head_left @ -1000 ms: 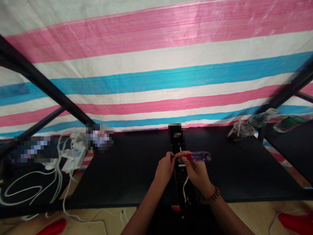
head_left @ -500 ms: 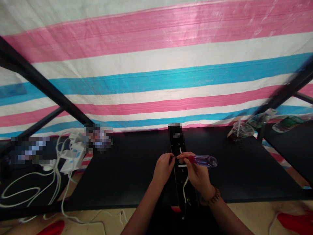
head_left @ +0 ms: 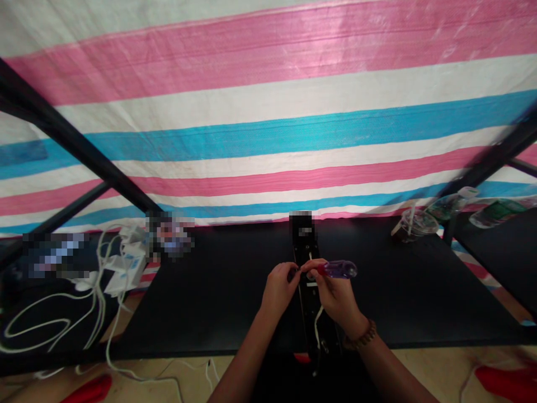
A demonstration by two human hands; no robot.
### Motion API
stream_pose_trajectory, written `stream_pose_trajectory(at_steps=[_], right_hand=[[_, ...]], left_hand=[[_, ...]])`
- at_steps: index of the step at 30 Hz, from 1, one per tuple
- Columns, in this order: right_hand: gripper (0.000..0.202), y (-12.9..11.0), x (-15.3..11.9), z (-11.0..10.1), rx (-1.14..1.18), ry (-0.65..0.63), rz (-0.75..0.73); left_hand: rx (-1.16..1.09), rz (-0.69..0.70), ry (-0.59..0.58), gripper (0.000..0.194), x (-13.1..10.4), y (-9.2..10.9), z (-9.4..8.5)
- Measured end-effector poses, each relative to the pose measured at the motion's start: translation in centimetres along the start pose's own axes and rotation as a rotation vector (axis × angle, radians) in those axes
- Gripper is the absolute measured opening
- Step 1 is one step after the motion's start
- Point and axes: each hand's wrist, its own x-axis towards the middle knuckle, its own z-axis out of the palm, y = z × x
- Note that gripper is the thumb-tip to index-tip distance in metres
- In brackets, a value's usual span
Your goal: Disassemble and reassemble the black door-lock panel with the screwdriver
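My right hand (head_left: 333,288) is closed around a screwdriver (head_left: 339,269) with a clear purple and red handle, its butt pointing right. The tip end lies toward my left fingers, too small to make out. My left hand (head_left: 282,285) is pinched at the fingertips, meeting the right fingertips above a long black device (head_left: 311,313); what the pinch holds is too small to name. The device lies lengthwise on the black table (head_left: 210,302), reaching past its near edge. A white cable (head_left: 318,324) runs along its near part.
On the left are white cables (head_left: 98,305) and a white box (head_left: 126,273). A plastic cup with a straw (head_left: 417,222) and clear bottles (head_left: 497,212) stand or lie at the right. Dark metal poles (head_left: 84,148) frame a striped sheet (head_left: 268,140) behind the table.
The screwdriver handle has shifted left and tilts somewhat differently in my right hand. My left hand stays pinched in nearly the same place.
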Motion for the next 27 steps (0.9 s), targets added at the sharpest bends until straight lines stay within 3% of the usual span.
stream_pose_trajectory(at_steps=[17,27], right_hand=[[0.026,0.0,0.3,0.0,0.050,-0.032,0.001],[0.030,-0.8,1.2,-0.1,0.039,-0.135,-0.015]], left_hand=[[-0.015,0.031,0.009,0.013,0.0,0.5,-0.2],[-0.014,0.031,0.003,0.014,0.1,0.7,-0.5]])
